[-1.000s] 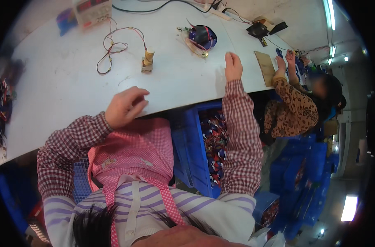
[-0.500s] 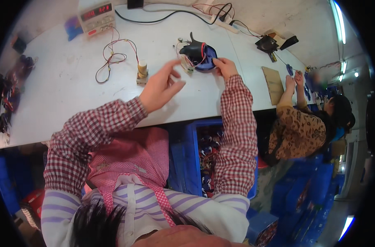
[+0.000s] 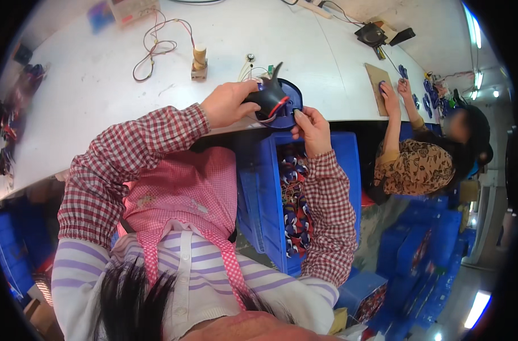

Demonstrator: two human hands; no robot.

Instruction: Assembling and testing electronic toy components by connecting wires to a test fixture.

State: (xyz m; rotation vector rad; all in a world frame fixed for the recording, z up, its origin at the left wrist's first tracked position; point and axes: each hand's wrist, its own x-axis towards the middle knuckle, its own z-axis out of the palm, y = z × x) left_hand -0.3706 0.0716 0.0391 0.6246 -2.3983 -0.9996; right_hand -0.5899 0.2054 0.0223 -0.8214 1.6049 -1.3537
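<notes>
Drawn nearer the bench's point(image 3: 100, 102) front edge since half a second ago, the black-and-blue housing point(image 3: 270, 99) now has both hands on it; the left one was free of it then. From where I stand, starting at the left, a dark heap of parts point(image 3: 19, 119) lies along the far side. Next come a pale power supply point(image 3: 135, 12), its looped wires and a small block with a yellow roll point(image 3: 199, 57) upright on it. The left hand point(image 3: 228, 104) is partly closed, thumb and fingers round the housing's black body. The right hand point(image 3: 313, 129) pinches the blue rim, nearly closed. Below that forearm sits a blue bin point(image 3: 274, 199) of parts. Farther right, a co-worker point(image 3: 421, 165) reaches over a wooden board point(image 3: 372, 77).
</notes>
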